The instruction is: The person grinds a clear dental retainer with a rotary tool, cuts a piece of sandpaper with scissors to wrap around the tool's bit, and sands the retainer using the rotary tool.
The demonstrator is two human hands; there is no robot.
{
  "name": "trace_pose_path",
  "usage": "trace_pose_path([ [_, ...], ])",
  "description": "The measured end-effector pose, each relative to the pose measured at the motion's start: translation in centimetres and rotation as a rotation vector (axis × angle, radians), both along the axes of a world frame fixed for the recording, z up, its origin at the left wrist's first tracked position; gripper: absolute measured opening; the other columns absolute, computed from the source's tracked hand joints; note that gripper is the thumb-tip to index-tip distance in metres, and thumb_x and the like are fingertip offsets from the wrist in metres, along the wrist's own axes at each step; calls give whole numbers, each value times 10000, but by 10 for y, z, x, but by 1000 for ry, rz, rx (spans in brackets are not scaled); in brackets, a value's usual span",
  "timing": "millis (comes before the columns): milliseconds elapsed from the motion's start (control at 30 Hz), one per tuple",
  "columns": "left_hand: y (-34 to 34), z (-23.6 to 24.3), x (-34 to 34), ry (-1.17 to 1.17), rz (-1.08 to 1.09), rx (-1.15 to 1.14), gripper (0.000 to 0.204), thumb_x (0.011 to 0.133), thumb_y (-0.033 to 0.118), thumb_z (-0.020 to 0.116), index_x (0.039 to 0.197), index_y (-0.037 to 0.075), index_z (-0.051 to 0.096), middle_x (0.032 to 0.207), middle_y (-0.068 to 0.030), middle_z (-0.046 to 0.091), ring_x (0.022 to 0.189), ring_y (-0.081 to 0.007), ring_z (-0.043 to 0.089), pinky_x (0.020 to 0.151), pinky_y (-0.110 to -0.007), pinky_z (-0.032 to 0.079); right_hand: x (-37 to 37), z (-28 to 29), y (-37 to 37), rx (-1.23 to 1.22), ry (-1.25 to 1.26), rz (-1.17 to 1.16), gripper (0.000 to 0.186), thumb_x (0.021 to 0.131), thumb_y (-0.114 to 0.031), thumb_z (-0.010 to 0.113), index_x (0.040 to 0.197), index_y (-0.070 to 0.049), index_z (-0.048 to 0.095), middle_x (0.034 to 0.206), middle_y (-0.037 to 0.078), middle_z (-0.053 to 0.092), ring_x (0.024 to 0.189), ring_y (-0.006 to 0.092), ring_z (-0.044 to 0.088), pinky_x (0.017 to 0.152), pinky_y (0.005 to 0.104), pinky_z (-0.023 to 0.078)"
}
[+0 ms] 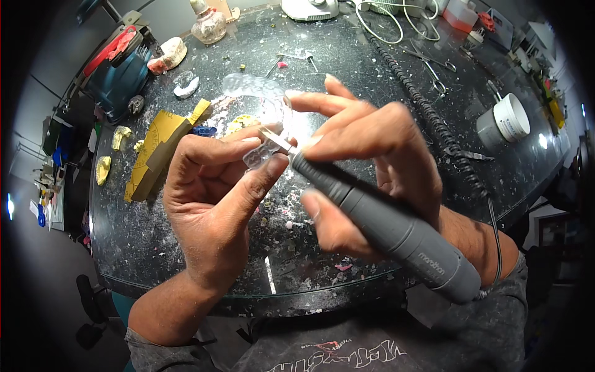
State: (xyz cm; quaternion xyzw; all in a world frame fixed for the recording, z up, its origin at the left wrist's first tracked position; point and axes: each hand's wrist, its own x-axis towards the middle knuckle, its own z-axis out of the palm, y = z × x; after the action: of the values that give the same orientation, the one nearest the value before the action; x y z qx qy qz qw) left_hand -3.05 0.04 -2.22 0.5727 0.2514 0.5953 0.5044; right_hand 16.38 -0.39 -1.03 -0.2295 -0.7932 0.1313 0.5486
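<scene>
My left hand (pixel 214 201) pinches one end of a clear plastic dental tray (pixel 255 87) between thumb and fingers. The tray is a curved arch with tooth-shaped dents, held above the table. My right hand (pixel 390 139) grips a grey rotary handpiece (pixel 384 223), whose body slants down toward my right forearm. Its thin metal tip (pixel 276 139) lies at the tray's end, between my left fingertips. Whether the tip touches the plastic I cannot tell. The fingertips of my right hand reach the tray's right side.
A dark, dusty table (pixel 347 273) lies beneath, strewn with shavings. Folded yellow sandpaper (pixel 162 139) is at left, near yellow plaster pieces (pixel 103 170). A coiled black cord (pixel 427 102) runs along the right, past scissors (pixel 434 77) and a white tub (pixel 511 118). A glass bottle (pixel 209 28) stands at the back.
</scene>
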Motion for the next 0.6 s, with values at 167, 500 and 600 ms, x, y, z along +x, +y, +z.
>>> trace_pose_path([
  [167,-2,4,0,-60,-32,-11,240,837,-127,652,1007,-15,525,1140,-229,633,1054,-269,658,924,-364,550,-3,-3,2,-11,24,43,477,678,2,687,1109,-38,487,980,119,602,1157,406,593,1130,610,221],
  [500,-1,4,1,-12,18,-9,255,828,-126,660,1004,-13,514,1155,-249,621,1057,-271,657,934,-360,546,-2,0,0,-16,-7,46,477,691,-5,695,1115,-52,482,995,125,605,1135,403,608,1127,616,206],
  [600,-3,7,3,-78,-23,-18,260,825,-122,669,1003,-10,516,1144,-248,627,1060,-259,655,935,-346,541,-2,1,-3,13,-59,44,490,686,-2,692,1124,-53,479,996,130,593,1134,402,608,1122,623,211],
])
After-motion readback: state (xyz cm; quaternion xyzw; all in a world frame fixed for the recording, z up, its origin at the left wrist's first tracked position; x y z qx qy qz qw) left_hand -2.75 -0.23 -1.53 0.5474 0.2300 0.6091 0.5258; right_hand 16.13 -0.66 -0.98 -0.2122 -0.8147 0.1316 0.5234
